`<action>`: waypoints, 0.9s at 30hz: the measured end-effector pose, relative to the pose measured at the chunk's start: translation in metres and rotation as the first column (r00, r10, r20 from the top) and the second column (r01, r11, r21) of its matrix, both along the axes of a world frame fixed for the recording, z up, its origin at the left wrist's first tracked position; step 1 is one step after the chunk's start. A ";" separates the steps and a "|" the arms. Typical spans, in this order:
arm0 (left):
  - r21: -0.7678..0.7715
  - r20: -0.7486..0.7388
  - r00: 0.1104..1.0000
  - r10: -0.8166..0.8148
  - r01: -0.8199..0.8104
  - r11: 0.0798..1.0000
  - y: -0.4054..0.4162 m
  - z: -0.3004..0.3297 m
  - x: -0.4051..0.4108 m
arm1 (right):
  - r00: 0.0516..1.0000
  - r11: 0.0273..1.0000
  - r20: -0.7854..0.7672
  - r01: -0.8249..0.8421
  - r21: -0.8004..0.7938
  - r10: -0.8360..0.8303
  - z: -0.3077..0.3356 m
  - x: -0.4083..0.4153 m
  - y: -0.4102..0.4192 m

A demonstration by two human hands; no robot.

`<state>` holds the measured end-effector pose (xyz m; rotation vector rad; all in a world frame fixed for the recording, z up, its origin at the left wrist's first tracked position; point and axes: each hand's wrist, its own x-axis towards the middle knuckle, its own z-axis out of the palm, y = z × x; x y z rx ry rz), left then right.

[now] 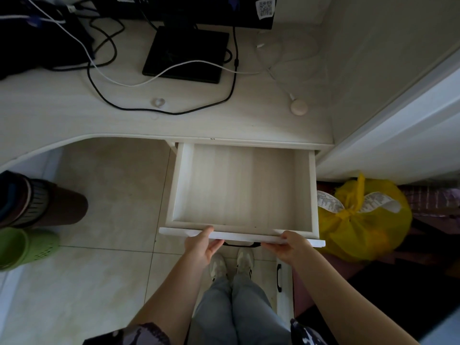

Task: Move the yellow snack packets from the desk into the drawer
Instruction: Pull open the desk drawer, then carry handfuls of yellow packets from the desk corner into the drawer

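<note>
The pale wooden drawer (179, 185) is pulled far out from under the desk (62, 113), and nothing lies inside it. My left hand (201, 247) grips the drawer's front panel at its left part, thumb on top. My right hand (290, 247) grips the same panel further right. A black handle (240, 244) shows under the front panel between my hands. I see no yellow snack packets on the desk.
A monitor base (186, 54), black and white cables (104, 95) and a small round white puck (298, 107) lie on the desk. A knotted yellow plastic bag (368, 225) sits on the floor right of the drawer. A green bin (22, 247) and a brown container (49, 202) stand at left.
</note>
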<state>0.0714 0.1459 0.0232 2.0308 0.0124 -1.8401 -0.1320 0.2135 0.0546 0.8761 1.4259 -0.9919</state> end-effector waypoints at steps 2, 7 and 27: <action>0.003 0.012 1.000 -0.007 0.007 1.000 0.001 0.000 0.000 | 0.999 0.999 0.011 -0.034 -0.010 0.035 -0.001 0.000 0.001; 0.002 -0.007 1.000 0.016 -0.016 1.000 0.002 0.008 0.005 | 0.985 0.986 0.036 -0.166 -0.013 0.166 -0.003 0.004 0.003; -0.275 0.737 0.628 -0.249 0.615 0.739 -0.010 0.070 0.112 | 0.225 0.348 -0.541 -0.927 0.136 0.810 0.043 0.109 -0.117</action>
